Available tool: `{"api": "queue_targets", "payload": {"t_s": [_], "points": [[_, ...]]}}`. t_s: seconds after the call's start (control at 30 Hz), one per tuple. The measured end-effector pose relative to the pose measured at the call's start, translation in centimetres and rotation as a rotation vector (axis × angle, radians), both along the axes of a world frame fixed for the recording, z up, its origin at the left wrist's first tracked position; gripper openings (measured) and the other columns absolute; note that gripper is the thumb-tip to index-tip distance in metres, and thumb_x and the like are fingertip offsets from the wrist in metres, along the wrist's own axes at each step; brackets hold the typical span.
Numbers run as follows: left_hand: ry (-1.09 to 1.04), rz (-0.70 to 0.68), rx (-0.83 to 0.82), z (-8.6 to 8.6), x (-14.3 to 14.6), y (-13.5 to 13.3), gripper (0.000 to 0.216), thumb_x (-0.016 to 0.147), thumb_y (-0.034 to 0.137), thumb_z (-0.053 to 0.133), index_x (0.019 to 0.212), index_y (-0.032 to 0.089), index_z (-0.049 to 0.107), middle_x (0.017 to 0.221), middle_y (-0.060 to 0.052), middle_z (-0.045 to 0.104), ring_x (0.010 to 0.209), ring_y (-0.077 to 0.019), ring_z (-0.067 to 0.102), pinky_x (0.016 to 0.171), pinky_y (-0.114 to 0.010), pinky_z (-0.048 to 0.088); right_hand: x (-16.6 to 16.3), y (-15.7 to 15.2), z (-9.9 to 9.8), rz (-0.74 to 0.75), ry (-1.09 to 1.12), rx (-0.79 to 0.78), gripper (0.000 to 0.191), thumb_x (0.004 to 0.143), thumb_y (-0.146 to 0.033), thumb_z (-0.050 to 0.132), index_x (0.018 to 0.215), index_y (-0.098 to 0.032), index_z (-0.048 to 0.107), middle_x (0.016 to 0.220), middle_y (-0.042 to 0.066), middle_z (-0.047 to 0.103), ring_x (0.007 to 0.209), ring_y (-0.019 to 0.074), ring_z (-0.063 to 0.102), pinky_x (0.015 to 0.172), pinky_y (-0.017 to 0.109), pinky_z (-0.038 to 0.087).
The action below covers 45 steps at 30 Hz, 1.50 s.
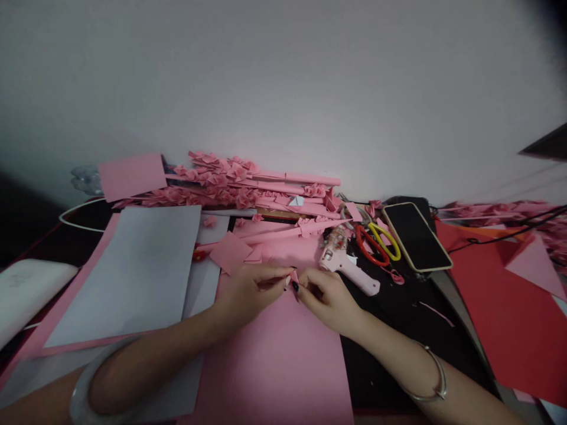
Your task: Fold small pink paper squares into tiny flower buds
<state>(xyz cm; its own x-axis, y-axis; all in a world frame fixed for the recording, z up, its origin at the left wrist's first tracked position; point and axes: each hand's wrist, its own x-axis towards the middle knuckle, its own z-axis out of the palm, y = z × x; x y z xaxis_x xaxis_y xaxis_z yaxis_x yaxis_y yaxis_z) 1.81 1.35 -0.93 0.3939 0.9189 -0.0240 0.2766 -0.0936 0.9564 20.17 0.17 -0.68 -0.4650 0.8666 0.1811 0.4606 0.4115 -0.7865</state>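
My left hand (pixel 250 292) and my right hand (pixel 325 298) meet over a large pink paper sheet (pixel 274 366). Both pinch a small pink paper piece (pixel 293 277) between their fingertips. The piece is tiny and partly hidden by the fingers. A small pink paper square (pixel 230 252) lies just above my left hand. A pink glue gun (pixel 345 262) rests close to the upper right of my right hand.
A white sheet (pixel 133 271) lies at the left. Pink folded paper flowers and rolled sticks (pixel 239 186) pile along the wall. Red and yellow scissors (pixel 376 242), a phone (pixel 416 236) and red paper (pixel 500 307) lie at the right.
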Motion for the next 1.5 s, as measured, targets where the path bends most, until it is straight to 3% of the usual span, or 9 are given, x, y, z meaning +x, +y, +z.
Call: {"api": "queue_targets", "payload": {"t_s": [0.87, 1.03, 1.17, 1.27, 1.4, 1.5], "points": [[-0.096, 0.068, -0.043, -0.45, 0.46, -0.02, 0.015, 0.076, 0.014, 0.055, 0.081, 0.017, 0.069, 0.081, -0.004, 0.071, 0.077, -0.0198, 0.064, 0.071, -0.030, 0.050, -0.03, -0.20, -0.05, 0.056, -0.010, 0.059, 0.016, 0.082, -0.010, 0.045, 0.070, -0.019, 0.043, 0.056, -0.005, 0.045, 0.047, 0.0086, 0.037, 0.047, 0.021, 0.030], [-0.206, 0.010, -0.100, 0.20, 0.22, 0.01, 0.012, 0.079, 0.021, 0.057, 0.083, 0.017, 0.067, 0.084, -0.005, 0.069, 0.081, -0.0192, 0.062, 0.075, -0.031, 0.049, 0.13, -0.12, 0.01, 0.036, 0.050, -0.011, 0.016, 0.086, -0.011, 0.044, 0.072, -0.018, 0.047, 0.058, -0.003, 0.047, 0.049, 0.0092, 0.040, 0.049, 0.021, 0.032], [-0.363, -0.059, -0.278, 0.37, -0.10, 0.14, 0.029, 0.083, 0.037, 0.054, 0.101, 0.015, 0.061, 0.082, -0.006, 0.067, 0.079, -0.0193, 0.063, 0.077, -0.034, 0.050, 0.34, -0.03, 0.22, 0.002, 0.144, -0.060, 0.020, 0.091, -0.015, 0.042, 0.072, -0.018, 0.046, 0.058, -0.004, 0.044, 0.049, 0.0090, 0.039, 0.049, 0.021, 0.032], [-0.446, -0.027, -0.424, 0.04, -0.05, 0.28, 0.037, 0.084, 0.049, 0.049, 0.091, 0.014, 0.058, 0.068, -0.003, 0.062, 0.064, -0.0169, 0.063, 0.065, -0.032, 0.052, 0.40, 0.01, 0.28, 0.050, 0.166, -0.063, 0.020, 0.090, -0.014, 0.042, 0.071, -0.018, 0.045, 0.058, -0.005, 0.043, 0.049, 0.0087, 0.038, 0.049, 0.020, 0.031], [-0.237, -0.088, -0.450, -0.06, 0.04, 0.28, 0.048, 0.085, 0.056, 0.042, 0.065, 0.014, 0.055, 0.050, -0.001, 0.055, 0.041, -0.0110, 0.052, 0.042, -0.023, 0.043, 0.39, -0.02, 0.21, 0.098, 0.163, -0.048, 0.020, 0.089, -0.012, 0.043, 0.070, -0.018, 0.046, 0.058, -0.005, 0.044, 0.049, 0.0086, 0.040, 0.049, 0.020, 0.031], [-0.120, -0.178, -0.430, 0.28, -0.08, 0.17, 0.049, 0.086, 0.055, 0.041, 0.060, 0.015, 0.054, 0.047, 0.000, 0.054, 0.037, -0.0086, 0.046, 0.037, -0.020, 0.036, 0.41, -0.06, 0.20, 0.104, 0.172, -0.057, 0.021, 0.090, -0.013, 0.042, 0.069, -0.018, 0.046, 0.056, -0.005, 0.044, 0.048, 0.0082, 0.040, 0.048, 0.019, 0.031]]}}
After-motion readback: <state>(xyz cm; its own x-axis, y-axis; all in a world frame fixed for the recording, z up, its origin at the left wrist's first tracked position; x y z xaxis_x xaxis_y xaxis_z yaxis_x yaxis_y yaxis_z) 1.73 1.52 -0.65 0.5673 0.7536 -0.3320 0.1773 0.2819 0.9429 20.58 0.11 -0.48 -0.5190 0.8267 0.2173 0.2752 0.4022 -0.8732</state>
